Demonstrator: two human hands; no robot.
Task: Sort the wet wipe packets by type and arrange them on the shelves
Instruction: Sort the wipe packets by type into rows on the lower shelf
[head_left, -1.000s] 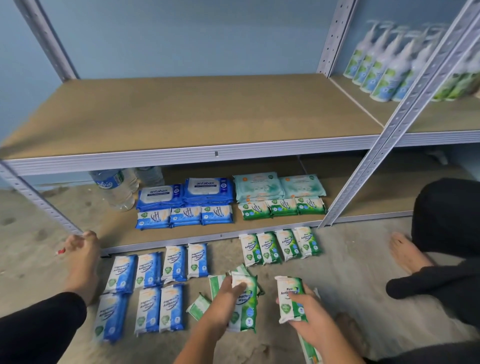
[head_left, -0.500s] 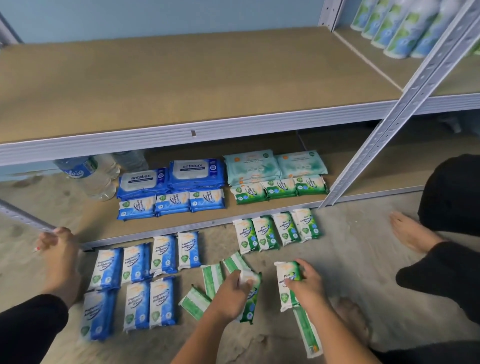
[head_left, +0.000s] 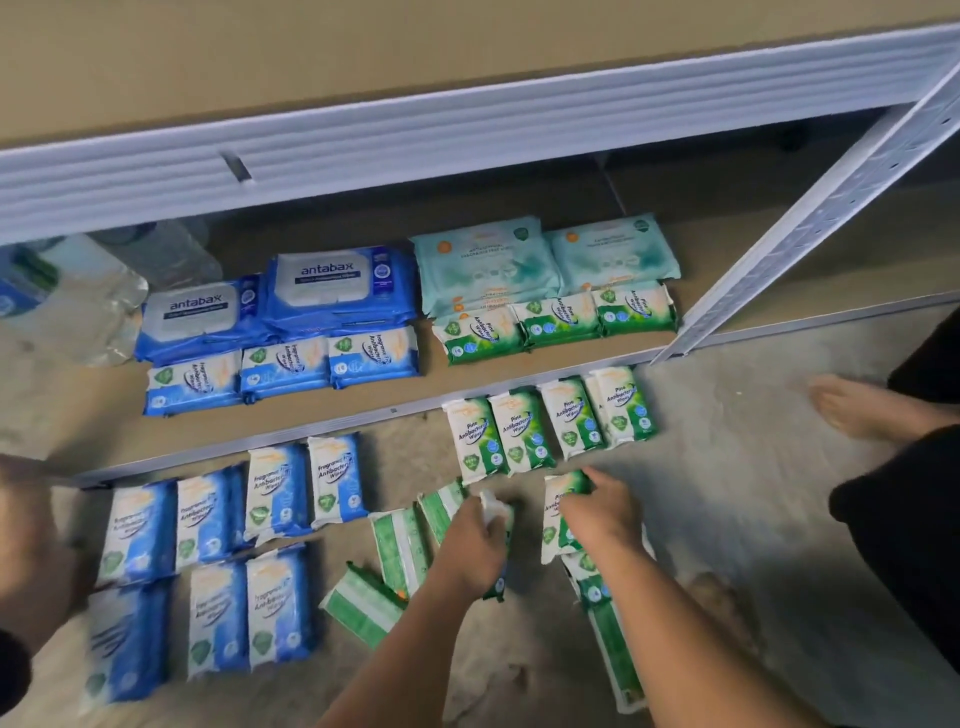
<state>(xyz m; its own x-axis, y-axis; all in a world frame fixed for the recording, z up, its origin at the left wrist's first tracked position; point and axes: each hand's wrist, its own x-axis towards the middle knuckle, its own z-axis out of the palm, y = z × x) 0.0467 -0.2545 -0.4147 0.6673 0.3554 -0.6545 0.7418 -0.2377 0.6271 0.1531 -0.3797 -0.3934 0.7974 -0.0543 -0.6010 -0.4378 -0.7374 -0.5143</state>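
Left hand: curled round green packet.
Right hand: fingers grip pine packet, just right of the left hand.
Bottom shelf: beyond both hands; holds blue packets and green row.

Bare hands and forearms, with black clothing at both edges of the view.

The left hand and the right hand are shown uncovered. Each is continued by a bare forearm, the left forearm and the right forearm, both cut off by the lower edge. To the right of the right hand, plain matte black fabric is seen, loosely draped and rounded at its end. A bare foot is shown beyond that hand, beside the cloth. Far to the left of the left hand, a blurred bare part is seen, with a black cuff at the corner below it.
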